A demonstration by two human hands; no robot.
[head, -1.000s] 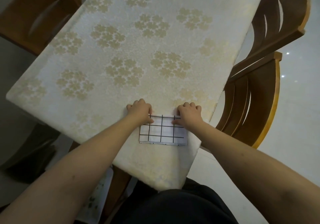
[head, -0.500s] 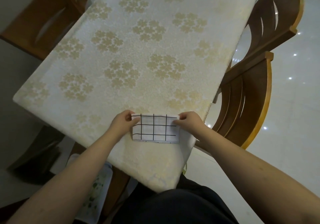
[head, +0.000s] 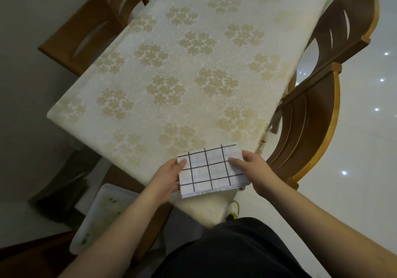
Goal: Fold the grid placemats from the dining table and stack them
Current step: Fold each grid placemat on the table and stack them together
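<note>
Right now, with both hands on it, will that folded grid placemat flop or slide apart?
The folded grid placemat probably stays fairly flat: held only at its ends by the left hand and right hand, it barely sags. Its layers show fanned at the near edge, so they may slip.

Single head-worn wide-angle view. Looks forward and steeply down from above the near corner of the table. Close to both hands, left hand and right hand, low in frame. Chairs at the edges, bent by the lens.
</note>
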